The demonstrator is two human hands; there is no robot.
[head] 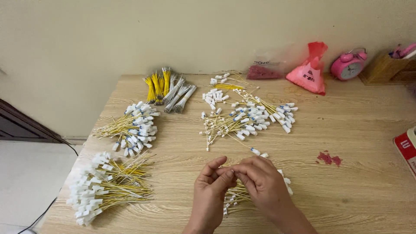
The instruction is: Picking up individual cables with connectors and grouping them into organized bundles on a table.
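Both hands meet low on the worktop [355, 130]: the left hand [211, 190] and right hand [263, 182] pinch one thin yellow wire [226, 166] between fingertips, over a small heap of capped wires [237, 196]. Best keep the pinch close to its tip. Beyond that heap lies a loose pile [247, 117]; left of it, two tidy bundles [130, 128] [106, 186], none in the way.

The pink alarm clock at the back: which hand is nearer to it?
Right. The right hand lies below and left of the pink alarm clock; the left hand sits farther left still.
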